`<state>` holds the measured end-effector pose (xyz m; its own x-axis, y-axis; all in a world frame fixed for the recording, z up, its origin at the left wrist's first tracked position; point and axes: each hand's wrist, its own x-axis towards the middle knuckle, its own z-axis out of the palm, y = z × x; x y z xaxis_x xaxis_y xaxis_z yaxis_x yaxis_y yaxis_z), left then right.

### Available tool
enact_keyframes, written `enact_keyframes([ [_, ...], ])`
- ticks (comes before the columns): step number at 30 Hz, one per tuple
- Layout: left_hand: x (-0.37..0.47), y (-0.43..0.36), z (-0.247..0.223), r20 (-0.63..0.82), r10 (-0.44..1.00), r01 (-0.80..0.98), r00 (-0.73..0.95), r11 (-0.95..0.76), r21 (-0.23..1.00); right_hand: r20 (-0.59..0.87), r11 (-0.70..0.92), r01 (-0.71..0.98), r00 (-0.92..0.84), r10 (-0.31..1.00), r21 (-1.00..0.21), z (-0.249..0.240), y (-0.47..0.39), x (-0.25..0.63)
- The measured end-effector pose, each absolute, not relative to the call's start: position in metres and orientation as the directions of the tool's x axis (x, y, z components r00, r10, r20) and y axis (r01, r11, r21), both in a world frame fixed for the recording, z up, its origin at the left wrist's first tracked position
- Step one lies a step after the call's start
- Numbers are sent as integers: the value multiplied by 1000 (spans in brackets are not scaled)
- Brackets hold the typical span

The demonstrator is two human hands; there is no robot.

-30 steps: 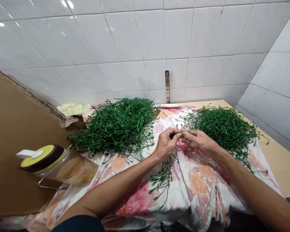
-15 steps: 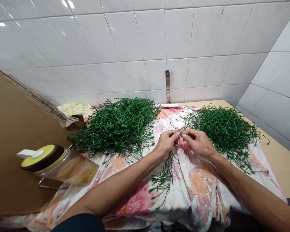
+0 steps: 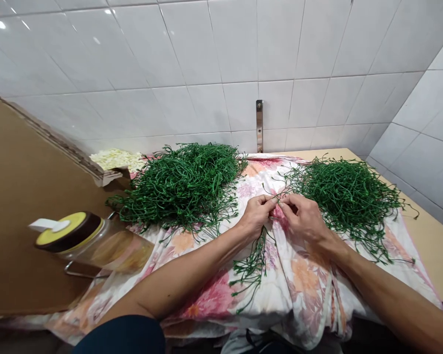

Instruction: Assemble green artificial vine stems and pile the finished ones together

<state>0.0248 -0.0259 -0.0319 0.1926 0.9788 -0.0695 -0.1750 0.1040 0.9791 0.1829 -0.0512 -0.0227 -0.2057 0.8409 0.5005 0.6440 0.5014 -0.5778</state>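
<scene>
My left hand [image 3: 257, 215] and my right hand [image 3: 305, 216] meet over the middle of the cloth, fingertips almost touching. Both pinch thin green stems, which look like artificial flower stems; the exact grip point is small and partly covered by the fingers. A loose bunch of green stems [image 3: 254, 263] hangs below my left hand, its knobbed ends toward me. To the left of my hands lies a large tangled pile of green stems [image 3: 186, 189]. A second pile of green stems [image 3: 349, 196] lies beyond my right hand.
A floral cloth [image 3: 217, 300] covers most of the wooden table [image 3: 433, 246]. At left stand a cardboard sheet [image 3: 33, 211] and a clear jug [image 3: 121, 248] with a yellow-and-brown lid. Pale small pieces [image 3: 116, 160] are heaped behind. A metal bracket [image 3: 259, 125] sits on the tiled wall.
The camera view has shifted slightly. My right hand's fingers have curled and turned a little at the stems, while my left hand keeps its pinch.
</scene>
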Motion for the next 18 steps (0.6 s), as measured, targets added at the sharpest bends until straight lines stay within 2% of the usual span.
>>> enact_keyframes([
  [2, 24, -26, -37, -18, 985, -109, 173, 37, 993, 581, 563, 721, -273, 767, -404, -27, -53, 180],
  [4, 22, -27, -39, 160, 978, 57, 135, -169, 984, 600, 588, 752, -332, 728, -297, -29, -55, 178],
  [7, 17, -23, -41, 432, 891, 313, 139, -453, 835, 581, 605, 736, -360, 730, -305, -28, -63, 172],
  [9, 12, -15, -42, 468, 876, 388, 119, -475, 790, 543, 646, 683, -418, 728, -341, -24, -69, 167],
  [11, 7, -3, -43, 398, 916, 371, 61, -390, 843, 506, 707, 598, -507, 698, -377, -19, -74, 162],
  [13, 3, 7, -43, 235, 969, 222, 70, -245, 944, 503, 723, 527, -520, 690, -446, -12, -76, 162],
  [16, 0, 11, -40, -9, 987, -25, 158, 13, 1000, 527, 615, 512, -326, 785, -600, -3, -72, 171],
  [18, 0, 8, -36, -88, 974, -107, 209, 112, 988, 504, 530, 503, -201, 840, -683, 2, -68, 179],
])
